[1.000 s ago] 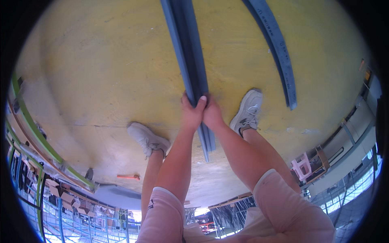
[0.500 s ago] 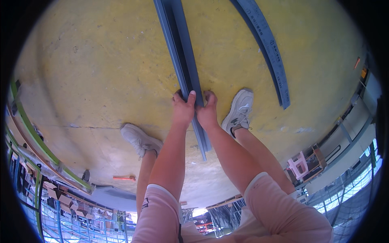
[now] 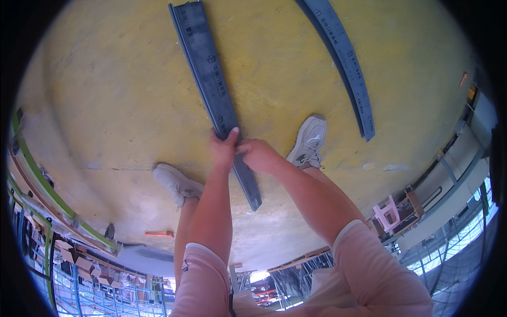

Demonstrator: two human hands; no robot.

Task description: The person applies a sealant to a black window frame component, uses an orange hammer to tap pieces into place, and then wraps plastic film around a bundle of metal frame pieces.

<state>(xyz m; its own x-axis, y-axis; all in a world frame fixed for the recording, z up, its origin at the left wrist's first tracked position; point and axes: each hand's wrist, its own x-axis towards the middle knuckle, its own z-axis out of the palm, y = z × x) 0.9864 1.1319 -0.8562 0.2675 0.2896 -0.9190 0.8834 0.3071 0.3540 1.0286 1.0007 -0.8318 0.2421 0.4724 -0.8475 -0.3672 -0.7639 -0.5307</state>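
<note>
The left hand [image 3: 222, 151] was clamped on the grey bar [image 3: 213, 79]; the right hand [image 3: 257, 155] touched its edge alongside, its grip too hidden to tell.

Grey profile [image 3: 211, 74] turned over, printed face now up.

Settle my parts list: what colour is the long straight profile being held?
The long straight profile is blue-grey with dark printed markings, clearest in the head view.

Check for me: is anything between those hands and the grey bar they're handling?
Nothing visible: the left hand grips the grey bar directly, and the right hand is up against it. The second bar lies apart, to the right.
</note>
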